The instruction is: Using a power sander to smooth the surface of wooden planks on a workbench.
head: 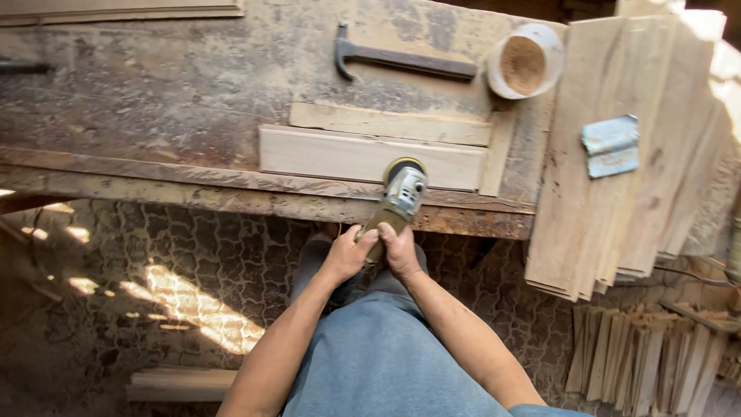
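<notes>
Both my hands grip the handle of an angle grinder (401, 193). My left hand (346, 253) wraps it from the left, my right hand (400, 251) from the right. The grinder's round sanding head rests on the near edge of a pale wooden board (340, 154) lying flat on the worn workbench (154, 100). A second, rougher board (386, 123) lies just behind the first, and a thin upright strip (498, 154) butts against their right ends.
A claw hammer (401, 58) and a white tub of sawdust (525, 62) sit at the back of the bench. A stack of planks (664, 93) with a folded grey sanding sheet (610, 145) lies at the right. Short wood slats (648, 355) pile on the floor.
</notes>
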